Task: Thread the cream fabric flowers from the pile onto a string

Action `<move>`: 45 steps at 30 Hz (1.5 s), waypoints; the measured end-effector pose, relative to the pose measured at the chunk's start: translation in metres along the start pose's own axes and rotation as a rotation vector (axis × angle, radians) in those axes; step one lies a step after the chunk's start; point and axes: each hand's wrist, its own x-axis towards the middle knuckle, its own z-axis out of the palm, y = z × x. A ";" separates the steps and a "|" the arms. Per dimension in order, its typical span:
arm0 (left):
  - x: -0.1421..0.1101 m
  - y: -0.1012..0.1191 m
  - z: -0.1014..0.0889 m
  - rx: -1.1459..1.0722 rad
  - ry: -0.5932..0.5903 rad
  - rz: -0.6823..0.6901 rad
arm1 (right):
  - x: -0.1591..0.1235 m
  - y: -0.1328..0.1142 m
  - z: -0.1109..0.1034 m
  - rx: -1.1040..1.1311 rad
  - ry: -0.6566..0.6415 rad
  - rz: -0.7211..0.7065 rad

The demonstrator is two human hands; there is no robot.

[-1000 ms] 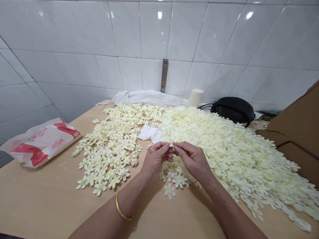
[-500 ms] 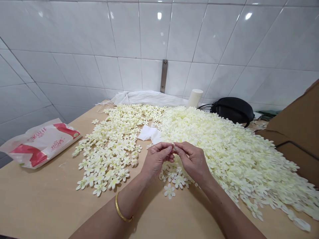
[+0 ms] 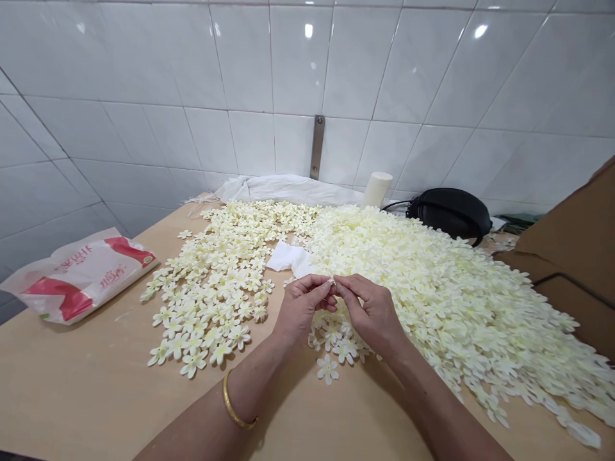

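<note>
My left hand and my right hand meet fingertip to fingertip over the middle of the table. Both are closed in a pinch on a small pale artificial flower, mostly hidden by the fingers. Just below them lies a single loose flower with spread white petals. To the right spreads a large heap of flat pale-yellow flowers. On the left is a looser group of flowers, with more cupped petals. A white tissue lies just beyond my left hand.
A white and red plastic packet lies on the table at left. At the back are white plastic sheeting, a cream cylinder and a black bag. Brown cardboard stands at right, before the tiled wall.
Both hands stay in the same place. The fingertips shift slightly around the small flower, and less of it shows now than a second ago.
</note>
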 end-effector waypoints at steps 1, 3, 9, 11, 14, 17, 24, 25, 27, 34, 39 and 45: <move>0.000 0.000 0.000 -0.001 -0.010 0.000 | 0.000 0.000 -0.001 0.017 0.000 0.021; 0.000 0.001 0.000 0.021 -0.022 0.006 | 0.000 0.001 -0.002 0.037 -0.005 0.049; 0.000 0.001 -0.001 0.164 0.064 0.022 | 0.000 0.001 -0.002 0.011 0.048 0.059; 0.000 0.001 0.000 0.176 0.074 0.020 | 0.000 0.001 -0.002 0.005 0.053 0.052; -0.001 0.003 0.001 0.197 0.071 0.023 | 0.000 0.000 -0.002 -0.015 0.053 0.026; -0.003 0.005 0.003 0.215 0.072 0.021 | -0.001 0.000 -0.002 -0.046 0.067 -0.011; -0.002 0.004 0.002 0.129 0.017 0.019 | 0.000 0.001 -0.002 -0.002 -0.020 -0.022; -0.002 0.004 0.002 0.113 -0.008 0.016 | 0.000 0.001 -0.003 0.015 -0.034 -0.010; -0.003 0.005 0.002 0.091 -0.045 0.011 | 0.001 0.001 -0.005 0.050 -0.064 0.025; -0.004 0.006 0.002 0.114 -0.080 0.023 | 0.003 -0.002 -0.011 0.109 -0.102 0.087; -0.004 0.007 0.003 0.154 -0.074 0.040 | 0.003 -0.002 -0.011 0.113 -0.106 0.068; -0.004 0.007 0.002 0.182 -0.066 0.033 | 0.003 -0.001 -0.012 0.099 -0.132 0.054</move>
